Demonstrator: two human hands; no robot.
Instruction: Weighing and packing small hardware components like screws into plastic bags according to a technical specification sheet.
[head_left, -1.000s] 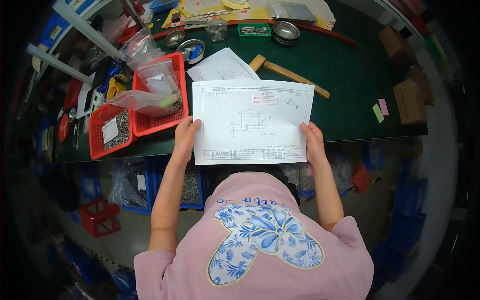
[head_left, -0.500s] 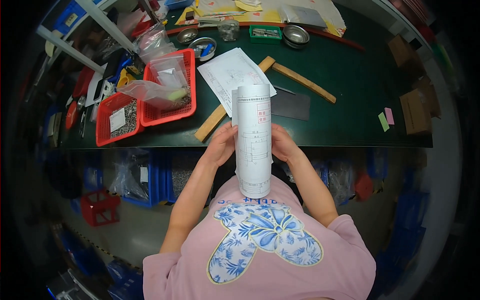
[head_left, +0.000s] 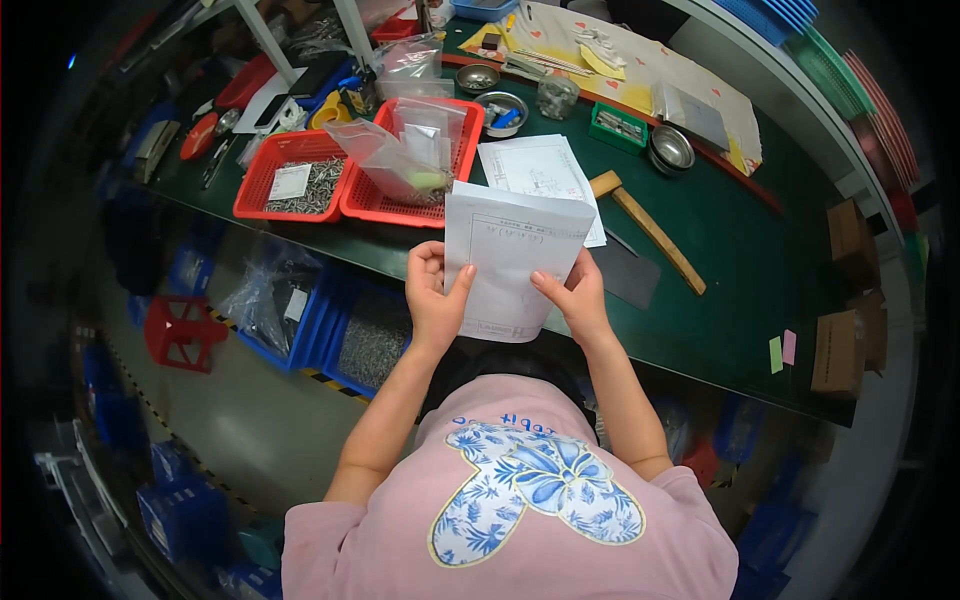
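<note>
Between my two hands is a sheaf of white paper sheets (head_left: 505,265), held upright above the bench's near edge, its top curling back. Faint print shows through the side facing me. My left hand (head_left: 437,295) grips the left edge, thumb in front and fingers behind. On the right edge my right hand (head_left: 577,298) pinches the same sheets, thumb on the face, fingers mostly hidden behind. Just beyond, more printed drawing sheets (head_left: 540,165) lie on the bench, partly covered by the held papers.
Red baskets, one with small metal parts (head_left: 320,187) and one with plastic bags (head_left: 385,160), stand left on the green bench (head_left: 740,340). Wooden strips (head_left: 660,240) and a dark plate (head_left: 625,276) lie right of the papers. Metal bowls (head_left: 671,148) and a green tray (head_left: 615,130) sit farther back.
The papers have gone from a rolled, curved shape to a flatter, opened-out sheaf. Both thumbs now show on the front. The view has turned, shifting the bench rightward.
</note>
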